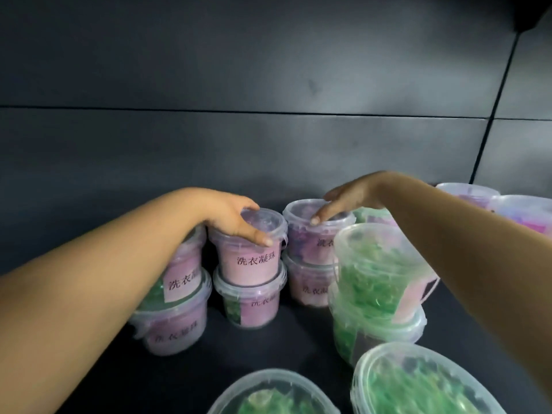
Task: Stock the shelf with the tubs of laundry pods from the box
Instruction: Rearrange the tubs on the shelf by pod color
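Clear lidded tubs of laundry pods stand two high on the dark shelf (104,380). My left hand (230,216) grips the lid rim of a pink-labelled top tub (254,258), thumb at the front and fingers over the back. That tub sits on another pink-labelled tub (254,303). My right hand (343,198) lies on the lid of the neighbouring purple top tub (310,234), fingers straight, one fingertip at the front rim. A lower tub (310,285) carries it. The box is out of view.
A stack of two tubs (176,306) stands under my left forearm. Green-pod tubs (379,282) are stacked at the right front, with two more (418,383) at the bottom edge. Pink tubs (522,210) sit far right. The dark back panel (268,144) rises behind.
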{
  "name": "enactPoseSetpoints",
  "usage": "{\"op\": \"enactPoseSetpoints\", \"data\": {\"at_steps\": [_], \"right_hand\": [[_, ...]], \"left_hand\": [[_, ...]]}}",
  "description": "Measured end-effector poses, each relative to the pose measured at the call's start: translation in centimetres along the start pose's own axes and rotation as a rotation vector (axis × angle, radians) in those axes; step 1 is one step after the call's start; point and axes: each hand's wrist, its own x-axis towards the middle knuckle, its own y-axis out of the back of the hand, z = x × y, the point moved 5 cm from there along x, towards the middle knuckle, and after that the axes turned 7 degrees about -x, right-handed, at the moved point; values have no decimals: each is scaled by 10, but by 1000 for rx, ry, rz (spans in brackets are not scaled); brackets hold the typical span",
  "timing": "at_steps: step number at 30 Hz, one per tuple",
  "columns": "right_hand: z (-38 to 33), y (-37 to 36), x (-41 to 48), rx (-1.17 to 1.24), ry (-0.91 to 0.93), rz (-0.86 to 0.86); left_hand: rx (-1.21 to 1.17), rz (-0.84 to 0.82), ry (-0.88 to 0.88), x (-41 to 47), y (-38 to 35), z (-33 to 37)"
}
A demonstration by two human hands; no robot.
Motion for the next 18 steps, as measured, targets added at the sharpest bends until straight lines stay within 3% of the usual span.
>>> {"op": "enactPoseSetpoints", "data": {"at_steps": [5,18], "right_hand": [[-3,-4,15,-4,66,-49],[-3,48,-31,269,194,205]], "left_hand": [[67,-14,78,7,-4,-2],[-137,252,-7,-7,11,8]]}}
